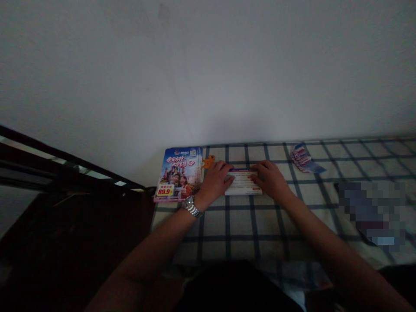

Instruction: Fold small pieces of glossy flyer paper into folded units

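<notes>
A small folded white leaflet (242,183) with red print lies on a checked cloth (247,225). My left hand (215,181), with a metal watch at the wrist, rests on the leaflet's left end, fingers stretched flat. My right hand (271,178) presses down on its right end, fingers also flat. Just left of my left hand lies a colourful flyer (179,174) showing people and a yellow 89.9 price tag.
A small orange piece (208,162) peeks out beside the flyer's top right corner. Folded leaflets (303,158) lie at the back right near the white wall. A blurred dark object (373,214) sits at the right. A dark bed frame (65,169) runs along the left.
</notes>
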`<act>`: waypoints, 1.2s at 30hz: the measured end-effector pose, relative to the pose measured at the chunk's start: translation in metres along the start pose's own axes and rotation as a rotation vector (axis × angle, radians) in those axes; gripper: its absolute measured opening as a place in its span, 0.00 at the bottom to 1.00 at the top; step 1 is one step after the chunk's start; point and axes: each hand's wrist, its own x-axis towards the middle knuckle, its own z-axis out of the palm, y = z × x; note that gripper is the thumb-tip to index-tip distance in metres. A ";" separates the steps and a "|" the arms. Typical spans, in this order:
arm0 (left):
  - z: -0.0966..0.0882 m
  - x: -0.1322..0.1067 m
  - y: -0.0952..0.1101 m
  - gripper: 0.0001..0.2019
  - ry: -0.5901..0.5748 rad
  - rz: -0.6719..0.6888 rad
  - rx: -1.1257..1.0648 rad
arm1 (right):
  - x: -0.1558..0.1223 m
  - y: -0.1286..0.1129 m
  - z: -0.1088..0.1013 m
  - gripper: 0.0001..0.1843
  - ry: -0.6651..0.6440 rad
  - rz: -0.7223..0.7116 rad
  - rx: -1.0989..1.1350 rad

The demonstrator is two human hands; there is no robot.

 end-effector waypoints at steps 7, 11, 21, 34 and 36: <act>-0.001 -0.001 -0.002 0.13 0.000 -0.015 -0.040 | 0.003 0.003 0.001 0.13 -0.003 -0.019 0.010; -0.002 0.001 -0.004 0.13 -0.004 -0.009 -0.081 | 0.004 0.007 0.003 0.12 0.005 -0.023 0.038; -0.001 0.000 -0.003 0.11 0.033 -0.004 -0.086 | 0.009 0.010 0.003 0.12 0.002 -0.031 0.078; 0.003 -0.001 -0.002 0.11 0.056 -0.017 -0.099 | 0.008 0.011 0.005 0.11 0.021 -0.039 0.060; 0.003 -0.001 -0.003 0.11 0.055 -0.014 -0.105 | 0.008 0.011 0.005 0.11 0.019 -0.044 0.065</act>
